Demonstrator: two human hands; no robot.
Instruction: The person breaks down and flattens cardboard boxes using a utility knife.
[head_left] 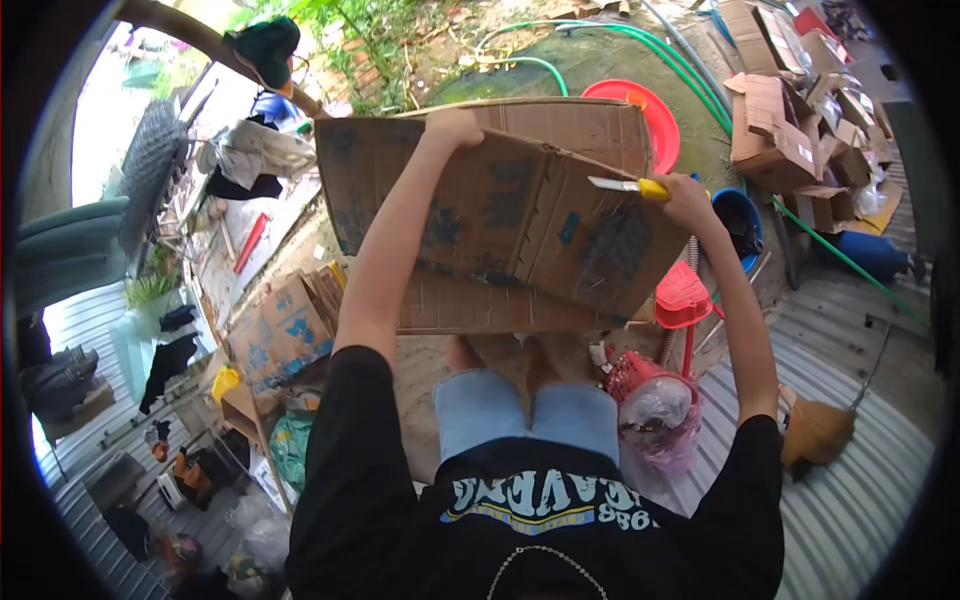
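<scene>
Printed box [283, 335]: left of and below the raised board, blue print too blurred for me to read.
Left hand [453, 129]: fingers closed over the raised board's top edge, pinching it; their far side is hidden from me.
Raised board [490, 205]: brown cardboard, my landmark, tilted in front of me; blue and dark print, no word legible.
Lower board [450, 300]: more cardboard, behind and below the raised board.
My shirt [540, 500]: nearer me than the raised board; I make out "EAVEN" and "986", the smaller line is unreadable.
Cutter knife [652, 188]: yellow handle at the raised board's upper right, blade out and pointing left; no brand legible.
Right hand [688, 205]: curled round the handle, beside the raised board's right edge.
Handling: I judge a firm left grip steadies the sheet; the bare blade faces my left side, so I should turn it away, or retract it, before shifting the sheet.
Red dustpan [682, 297]: just right of the raised board, no label I can see.
</scene>
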